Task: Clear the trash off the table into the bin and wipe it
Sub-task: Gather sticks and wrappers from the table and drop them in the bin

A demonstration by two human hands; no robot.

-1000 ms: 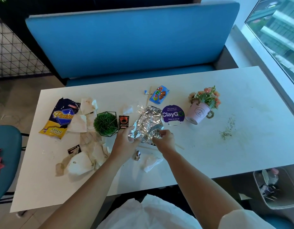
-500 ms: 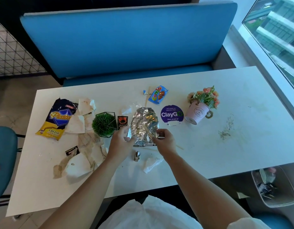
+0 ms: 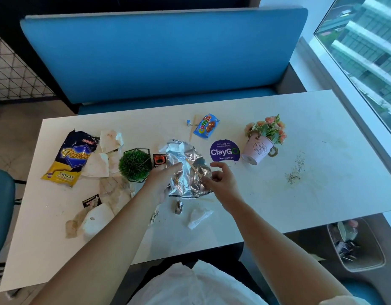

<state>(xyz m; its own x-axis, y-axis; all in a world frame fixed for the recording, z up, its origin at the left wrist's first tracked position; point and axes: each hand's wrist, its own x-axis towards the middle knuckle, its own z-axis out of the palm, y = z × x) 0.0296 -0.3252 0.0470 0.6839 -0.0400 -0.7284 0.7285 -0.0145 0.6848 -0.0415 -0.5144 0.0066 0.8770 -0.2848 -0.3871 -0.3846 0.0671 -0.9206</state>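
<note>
Table filling view, litter lying mostly toward 9 o'clock. Bin standing on floor at 4 o'clock (rubbish showing inside). Foil bag sitting crumpled at table centre. Left hand gripping its 9 o'clock edge, fingers curling round foil. Right hand at 3 o'clock, thumb and fingertips pinching wooden stick lying across foil, index finger sticking out.

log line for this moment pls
phase: collecting trash | left hand: grips foil wrapper | right hand: pinches wooden stick over wrapper | bin: on floor, right side
</note>
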